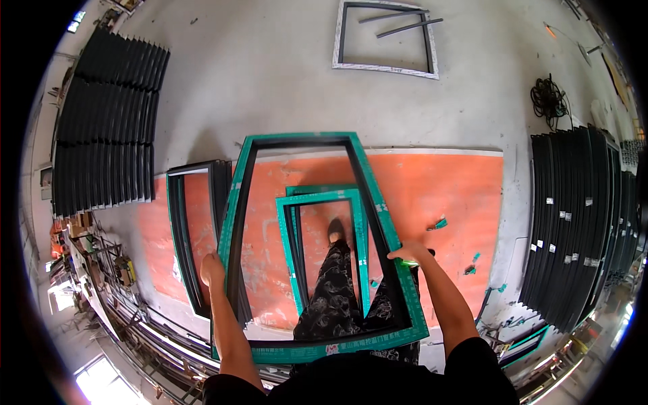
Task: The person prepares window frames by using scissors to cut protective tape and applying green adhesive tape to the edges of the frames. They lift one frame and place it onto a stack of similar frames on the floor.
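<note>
A large rectangular window frame (370, 174), black with green protective film, is held up in front of my body. Its near bar crosses close to my waist, and its far end reaches over the orange floor sheet. My left hand (212, 270) is closed around its left side bar. On the opposite bar, my right hand (413, 252) grips with the thumb laid over the film; a small bright green patch shows beneath that hand, too small to make out. Through the opening I see a smaller green-filmed frame (282, 233) standing near my legs, with another close behind it.
Several dark frames (177, 223) stand together at my left on the orange sheet (445, 196). Stacks of black frames line the left (111, 128) and right (574, 223). Ahead lies a white-filmed frame (385, 68) with loose bars. Coiled black cable (548, 100) lies far right; green scraps (439, 223) litter the sheet.
</note>
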Motion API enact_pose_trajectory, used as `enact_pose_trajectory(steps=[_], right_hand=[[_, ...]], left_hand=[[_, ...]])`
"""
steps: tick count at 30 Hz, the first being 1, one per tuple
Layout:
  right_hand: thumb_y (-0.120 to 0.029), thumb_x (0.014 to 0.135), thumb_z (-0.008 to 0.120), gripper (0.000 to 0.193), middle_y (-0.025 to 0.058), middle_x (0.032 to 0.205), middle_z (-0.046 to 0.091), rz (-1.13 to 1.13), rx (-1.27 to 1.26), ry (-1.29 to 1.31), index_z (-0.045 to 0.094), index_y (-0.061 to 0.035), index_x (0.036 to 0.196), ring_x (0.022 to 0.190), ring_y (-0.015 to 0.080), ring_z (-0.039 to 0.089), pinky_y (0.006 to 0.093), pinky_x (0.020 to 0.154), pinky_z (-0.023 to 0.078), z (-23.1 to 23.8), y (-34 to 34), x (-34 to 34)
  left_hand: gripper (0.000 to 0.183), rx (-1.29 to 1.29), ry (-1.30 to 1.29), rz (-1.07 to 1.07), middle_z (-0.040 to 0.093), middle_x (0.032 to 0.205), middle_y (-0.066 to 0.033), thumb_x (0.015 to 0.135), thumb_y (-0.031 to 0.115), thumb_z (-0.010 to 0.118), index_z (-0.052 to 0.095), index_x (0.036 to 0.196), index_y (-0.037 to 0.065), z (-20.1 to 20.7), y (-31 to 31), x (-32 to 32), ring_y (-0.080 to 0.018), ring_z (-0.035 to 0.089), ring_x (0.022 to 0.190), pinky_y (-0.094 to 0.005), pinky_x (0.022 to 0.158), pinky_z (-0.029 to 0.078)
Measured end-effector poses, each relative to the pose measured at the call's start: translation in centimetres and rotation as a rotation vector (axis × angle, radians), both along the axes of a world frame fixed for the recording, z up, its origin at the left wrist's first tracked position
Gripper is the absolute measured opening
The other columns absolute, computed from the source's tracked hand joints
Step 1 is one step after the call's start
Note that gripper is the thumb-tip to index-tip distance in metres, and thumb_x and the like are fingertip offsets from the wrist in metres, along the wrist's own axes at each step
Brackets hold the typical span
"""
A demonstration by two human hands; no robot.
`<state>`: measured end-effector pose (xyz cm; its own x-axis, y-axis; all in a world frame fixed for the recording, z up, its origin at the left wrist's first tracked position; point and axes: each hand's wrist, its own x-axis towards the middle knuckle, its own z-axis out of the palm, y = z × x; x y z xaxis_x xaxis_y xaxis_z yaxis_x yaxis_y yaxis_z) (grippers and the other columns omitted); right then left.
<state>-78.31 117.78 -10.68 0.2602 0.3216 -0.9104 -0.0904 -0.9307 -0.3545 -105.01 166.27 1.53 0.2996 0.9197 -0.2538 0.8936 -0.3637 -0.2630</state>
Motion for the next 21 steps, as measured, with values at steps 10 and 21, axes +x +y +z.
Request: enact_pose_trajectory(steps=[10,21], right_hand=[[-0.056,0.063,0.069,0.065,0.0186,0.098,0.067,-0.311,0.042,-0.491,0.066,-0.0038,0.101,0.092,0.0339,0.064,0.0424,0.081,0.050,16.2,-20.4,5.4],[-0.054,0.066,0.070,0.062,0.0191,0.094,0.065,-1.031,-0.168,-1.004,0.061,-0.0023,0.100,0.090,0.0355,0.062,0.0429,0.080,0.048,30.5,-46.9,-1.7]], left_hand=[[0.033,0.267,-0.225,-0.831,0.063,0.090,-0.0214,0.096,0.023,0.038,0.063,0.099,0.003,8.1,-8.6,15.0,-0.0398,0.061,0.084,-0.0479,0.072,0.047],[0.042,-0.102,-1.380,-1.028,0.053,0.070,-0.0179,0.099,0.033,0.041,0.055,0.080,-0.003,23.0,-43.0,42.1,-0.0321,0.045,0.062,-0.0422,0.060,0.037]])
